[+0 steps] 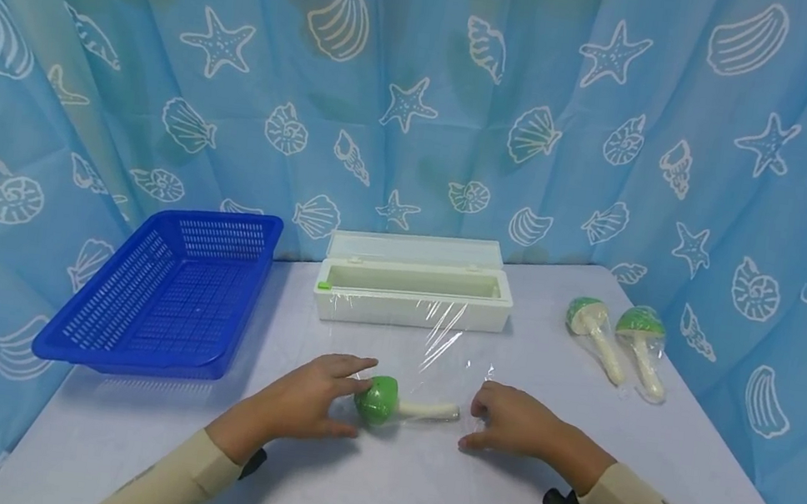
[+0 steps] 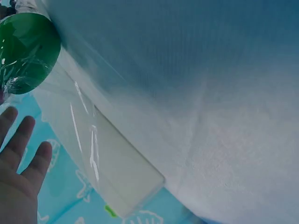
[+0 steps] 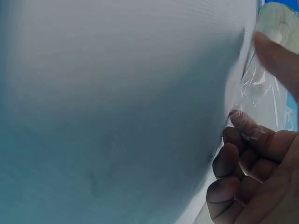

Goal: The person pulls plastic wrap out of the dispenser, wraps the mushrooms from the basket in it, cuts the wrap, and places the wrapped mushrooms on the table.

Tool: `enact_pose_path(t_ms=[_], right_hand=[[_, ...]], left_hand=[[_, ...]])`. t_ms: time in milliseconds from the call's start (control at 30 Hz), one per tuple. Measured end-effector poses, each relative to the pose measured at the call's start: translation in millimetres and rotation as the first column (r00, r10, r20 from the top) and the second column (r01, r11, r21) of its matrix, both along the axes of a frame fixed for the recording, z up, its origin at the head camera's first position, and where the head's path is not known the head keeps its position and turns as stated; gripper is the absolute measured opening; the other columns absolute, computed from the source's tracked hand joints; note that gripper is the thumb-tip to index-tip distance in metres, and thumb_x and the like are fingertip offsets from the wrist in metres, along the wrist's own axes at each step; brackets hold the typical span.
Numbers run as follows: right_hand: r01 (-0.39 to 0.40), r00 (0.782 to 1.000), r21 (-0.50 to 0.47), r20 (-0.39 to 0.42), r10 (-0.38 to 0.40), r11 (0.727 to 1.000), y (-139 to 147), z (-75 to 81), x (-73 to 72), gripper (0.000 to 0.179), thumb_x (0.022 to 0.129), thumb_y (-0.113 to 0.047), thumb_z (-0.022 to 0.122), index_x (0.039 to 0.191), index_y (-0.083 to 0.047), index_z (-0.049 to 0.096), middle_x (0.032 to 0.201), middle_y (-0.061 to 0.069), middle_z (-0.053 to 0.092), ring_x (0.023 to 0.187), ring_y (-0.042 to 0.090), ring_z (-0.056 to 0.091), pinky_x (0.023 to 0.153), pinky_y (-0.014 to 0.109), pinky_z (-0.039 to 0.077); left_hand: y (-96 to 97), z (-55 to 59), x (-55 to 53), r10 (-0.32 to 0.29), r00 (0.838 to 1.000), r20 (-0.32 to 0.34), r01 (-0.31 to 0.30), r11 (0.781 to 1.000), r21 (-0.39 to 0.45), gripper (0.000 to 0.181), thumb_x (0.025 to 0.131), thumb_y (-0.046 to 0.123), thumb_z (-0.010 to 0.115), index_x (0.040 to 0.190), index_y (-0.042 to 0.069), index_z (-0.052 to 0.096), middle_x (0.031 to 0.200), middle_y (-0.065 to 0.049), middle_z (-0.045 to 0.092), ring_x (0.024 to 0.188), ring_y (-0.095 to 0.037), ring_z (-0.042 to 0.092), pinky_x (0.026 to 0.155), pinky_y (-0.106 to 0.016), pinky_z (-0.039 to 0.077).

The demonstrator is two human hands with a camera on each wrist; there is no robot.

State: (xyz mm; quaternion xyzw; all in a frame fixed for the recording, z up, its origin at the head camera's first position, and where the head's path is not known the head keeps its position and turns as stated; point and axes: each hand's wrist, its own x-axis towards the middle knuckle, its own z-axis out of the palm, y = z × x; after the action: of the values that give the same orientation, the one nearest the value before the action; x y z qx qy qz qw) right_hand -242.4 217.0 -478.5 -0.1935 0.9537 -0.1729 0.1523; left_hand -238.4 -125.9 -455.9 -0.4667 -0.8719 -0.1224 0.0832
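A green-capped mushroom (image 1: 425,410) with a pale stem lies sideways on the table, clear film over it. My left hand (image 1: 310,396) is at the cap, fingers spread; in the left wrist view its fingers (image 2: 39,163) are straight, just off the green cap (image 2: 30,56). Beyond the stem's end is my right hand (image 1: 514,421), thumb apart from the bent fingers. Cling film (image 1: 441,345) runs from the white dispenser box (image 1: 411,312) toward both hands. In the right wrist view, crumpled film (image 3: 256,86) clings to the right index finger.
The dispenser's lid (image 1: 415,247) stands raised at the back. A blue plastic basket (image 1: 229,348) sits at the left. Two film-wrapped mushrooms with green caps (image 1: 642,319) lie at the far right. A blue seashell curtain (image 1: 400,159) surrounds the white table (image 1: 411,497).
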Motion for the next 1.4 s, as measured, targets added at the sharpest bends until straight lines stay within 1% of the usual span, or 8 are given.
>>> enact_pose_path(t_ms=[167,367,567,867,1033,1167,1267,1400], right_hand=[[0.008,1.0,0.042,0.009,-0.008,0.999,-3.3,-4.6,-6.7,0.024,0.085,-0.038,0.075,0.09,-0.015,0.065,0.081,-0.008,0.052,0.074,0.011,0.051,0.072,0.035,0.047],[0.002,0.999,-0.016,0.041,-0.001,1.0,0.4,-3.9,-18.7,0.012,0.097,-0.021,0.059,0.093,-0.013,0.067,0.082,-0.008,0.058,0.081,0.011,0.056,0.08,0.037,0.049],[0.014,0.997,-0.077,0.072,-0.009,0.997,1.0,-2.1,-25.6,0.017,0.098,-0.018,0.057,0.091,-0.008,0.068,0.081,-0.004,0.06,0.077,0.013,0.054,0.076,0.038,0.048],[0.081,0.996,0.066,0.033,-0.083,0.995,-11.6,-1.9,-39.1,0.028,0.092,-0.031,0.061,0.077,-0.009,0.068,0.071,0.001,0.057,0.066,0.017,0.052,0.062,0.036,0.045],[0.13,0.991,0.105,0.026,-0.133,0.986,-13.8,-1.7,-47.0,0.029,0.088,-0.036,0.064,0.083,-0.008,0.07,0.074,0.001,0.058,0.069,0.018,0.053,0.064,0.036,0.046],[0.162,0.987,0.034,-0.012,-0.162,0.986,-14.9,-3.2,-48.9,0.023,0.085,-0.032,0.072,0.084,-0.012,0.06,0.071,0.0,0.056,0.067,0.017,0.051,0.06,0.034,0.042],[0.1,0.991,-0.035,-0.081,-0.103,0.994,-16.4,-6.3,-48.9,0.022,0.084,-0.022,0.073,0.081,-0.015,0.053,0.069,-0.003,0.052,0.066,0.015,0.049,0.06,0.032,0.04],[-0.067,0.988,-0.069,-0.146,0.057,0.995,-18.0,-8.3,-46.6,0.017,0.088,-0.006,0.065,0.078,-0.017,0.055,0.072,-0.006,0.053,0.07,0.014,0.049,0.065,0.034,0.044]], left_hand=[[1.3,-2.6,-6.4,0.047,0.998,0.047,-0.047,0.999,-0.002,0.066,0.072,0.041,0.085,0.125,0.007,0.064,0.137,-0.004,0.053,0.126,-0.022,0.048,0.106,-0.036,0.036],[1.6,-8.7,-16.1,0.104,0.99,0.09,-0.103,0.995,-0.012,0.067,0.073,0.034,0.085,0.127,0.004,0.06,0.129,-0.005,0.057,0.122,-0.021,0.051,0.105,-0.034,0.038],[3.0,-11.5,-23.6,0.156,0.979,0.131,-0.152,0.988,-0.04,0.067,0.075,0.034,0.084,0.129,0.005,0.058,0.127,-0.006,0.058,0.121,-0.022,0.051,0.104,-0.036,0.039],[11.9,-10.3,-31.7,0.258,0.953,0.158,-0.243,0.964,-0.104,0.053,0.082,0.024,0.079,0.126,0.003,0.06,0.121,-0.007,0.061,0.116,-0.023,0.055,0.1,-0.038,0.043],[14.3,-9.7,-36.6,0.262,0.952,0.156,-0.25,0.964,-0.095,0.034,0.089,0.008,0.07,0.121,0.002,0.064,0.109,-0.006,0.068,0.103,-0.02,0.062,0.091,-0.035,0.049],[15.1,-9.4,-41.0,0.251,0.958,0.139,-0.242,0.967,-0.078,0.027,0.09,0.003,0.067,0.117,0.001,0.067,0.102,-0.006,0.069,0.096,-0.019,0.065,0.086,-0.034,0.051],[14.8,-9.1,-43.3,0.249,0.959,0.137,-0.241,0.968,-0.073,0.026,0.09,0.003,0.067,0.115,0.002,0.068,0.1,-0.006,0.069,0.096,-0.02,0.064,0.085,-0.035,0.051],[14.4,-8.7,-45.4,0.266,0.951,0.161,-0.254,0.963,-0.087,0.026,0.091,0.004,0.066,0.117,0.001,0.067,0.1,-0.006,0.068,0.097,-0.021,0.063,0.086,-0.035,0.051]])
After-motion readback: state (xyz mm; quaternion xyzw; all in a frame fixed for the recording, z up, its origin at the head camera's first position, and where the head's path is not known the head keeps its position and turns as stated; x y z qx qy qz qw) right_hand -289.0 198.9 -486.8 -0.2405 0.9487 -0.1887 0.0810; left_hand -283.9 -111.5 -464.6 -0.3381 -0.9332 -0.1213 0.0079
